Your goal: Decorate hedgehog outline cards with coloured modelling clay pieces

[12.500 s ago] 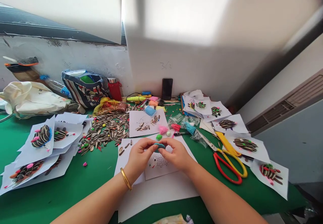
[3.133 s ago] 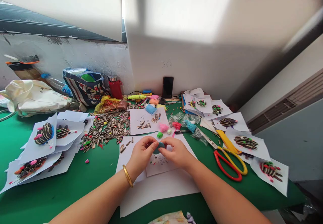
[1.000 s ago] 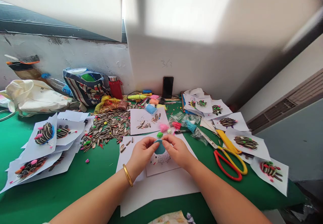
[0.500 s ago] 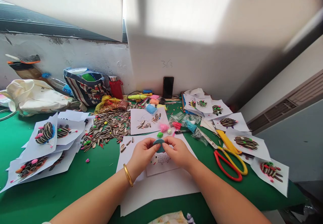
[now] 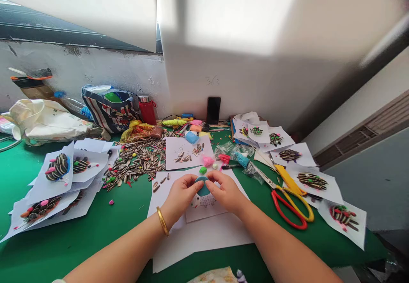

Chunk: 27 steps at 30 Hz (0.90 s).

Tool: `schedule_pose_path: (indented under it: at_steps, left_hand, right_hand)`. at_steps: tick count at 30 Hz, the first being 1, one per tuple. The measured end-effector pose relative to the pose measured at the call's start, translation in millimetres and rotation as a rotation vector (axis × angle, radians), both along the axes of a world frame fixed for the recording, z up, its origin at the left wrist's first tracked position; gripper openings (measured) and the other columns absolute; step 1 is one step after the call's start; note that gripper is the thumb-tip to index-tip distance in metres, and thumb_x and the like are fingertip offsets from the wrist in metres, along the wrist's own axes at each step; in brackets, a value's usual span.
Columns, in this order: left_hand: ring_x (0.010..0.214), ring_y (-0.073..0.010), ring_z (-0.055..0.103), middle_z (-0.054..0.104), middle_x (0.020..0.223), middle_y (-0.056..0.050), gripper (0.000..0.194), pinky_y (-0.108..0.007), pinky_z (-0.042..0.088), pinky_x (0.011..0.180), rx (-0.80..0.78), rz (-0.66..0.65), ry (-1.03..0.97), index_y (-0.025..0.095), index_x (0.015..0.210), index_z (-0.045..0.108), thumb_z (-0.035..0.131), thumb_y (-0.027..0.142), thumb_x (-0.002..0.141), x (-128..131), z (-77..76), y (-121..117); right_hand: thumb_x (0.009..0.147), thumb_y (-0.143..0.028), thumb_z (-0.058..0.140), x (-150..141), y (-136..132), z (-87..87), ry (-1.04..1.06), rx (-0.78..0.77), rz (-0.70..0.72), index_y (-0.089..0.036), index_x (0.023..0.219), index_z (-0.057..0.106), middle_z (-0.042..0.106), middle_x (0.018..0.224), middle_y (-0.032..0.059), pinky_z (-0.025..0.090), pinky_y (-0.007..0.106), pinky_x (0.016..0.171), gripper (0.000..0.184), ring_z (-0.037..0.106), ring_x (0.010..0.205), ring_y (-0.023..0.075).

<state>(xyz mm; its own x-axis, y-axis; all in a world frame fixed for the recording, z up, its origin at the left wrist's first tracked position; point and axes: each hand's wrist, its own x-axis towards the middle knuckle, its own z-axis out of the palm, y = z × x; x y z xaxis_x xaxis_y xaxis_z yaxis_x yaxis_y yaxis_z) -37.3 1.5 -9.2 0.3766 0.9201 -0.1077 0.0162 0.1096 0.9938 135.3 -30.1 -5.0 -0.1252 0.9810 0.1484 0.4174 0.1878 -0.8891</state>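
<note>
One teal clay piece (image 5: 203, 187) | pinched between left hand (image 5: 181, 195) and right hand (image 5: 226, 192), both nearly closed | held over animal line drawing (image 5: 204, 202) | light, even pressure is advised

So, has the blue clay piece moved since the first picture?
Yes, slightly: the blue clay now sits a little nearer the person, farther from the green clay bit.

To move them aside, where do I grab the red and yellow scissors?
Take the scissors by their red and yellow handle loops, coming from the near side with your right hand. They lie flat on the green tabletop, loops toward you and blades pointing away, so the loops look the safest grip.
</note>
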Motion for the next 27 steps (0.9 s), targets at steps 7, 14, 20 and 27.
schedule_pose_path:
  at_steps: [7, 14, 20, 27]
  left_hand:
    - [0.072, -0.0157, 0.057, 0.065, 0.081, -0.004, 0.031, -0.028, 0.047, 0.065, 0.108, 0.006, 0.041, 0.015, 0.087, 0.066, 0.068, 0.045, 0.078, -0.3, -2.6, -1.3]
    - [0.074, -0.0158, 0.056, 0.064, 0.079, -0.003, 0.028, -0.028, 0.047, 0.069, 0.114, 0.024, 0.027, 0.016, 0.082, 0.065, 0.065, 0.044, 0.08, 0.3, -1.5, 0.7]
    - [0.072, -0.0155, 0.059, 0.065, 0.078, -0.002, 0.026, -0.028, 0.049, 0.068, 0.056, 0.023, -0.034, 0.015, 0.082, 0.066, 0.075, 0.037, 0.071, 1.2, -3.9, 1.5]
    - [0.086, -0.0186, 0.064, 0.071, 0.096, -0.007, 0.039, -0.031, 0.051, 0.076, 0.024, 0.063, -0.125, 0.017, 0.107, 0.066, 0.072, 0.04, 0.076, 1.3, 0.8, 2.0]
  right_hand:
    - [0.09, -0.031, 0.051, -0.1, 0.1, 0.4, -0.004, 0.024, -0.008, -0.02, 0.081, 0.058, 0.058, 0.075, -0.0016, 0.039, 0.025, 0.065, 0.016, 0.051, 0.07, 0.0138]
    - [0.09, -0.029, 0.051, -0.7, 0.4, -0.5, -0.013, 0.023, -0.013, -0.02, 0.081, 0.058, 0.058, 0.075, -0.0017, 0.039, 0.025, 0.065, 0.015, 0.051, 0.07, 0.0137]
    - [0.09, -0.03, 0.052, -0.6, 0.5, -1.5, 0.025, 0.013, 0.02, -0.02, 0.087, 0.063, 0.063, 0.081, -0.0001, 0.043, 0.026, 0.069, 0.016, 0.056, 0.075, 0.015]
    - [0.087, -0.029, 0.058, 1.3, 3.0, -1.9, 0.113, 0.008, -0.011, -0.02, 0.097, 0.066, 0.067, 0.089, 0.002, 0.047, 0.029, 0.076, 0.015, 0.061, 0.084, 0.0176]
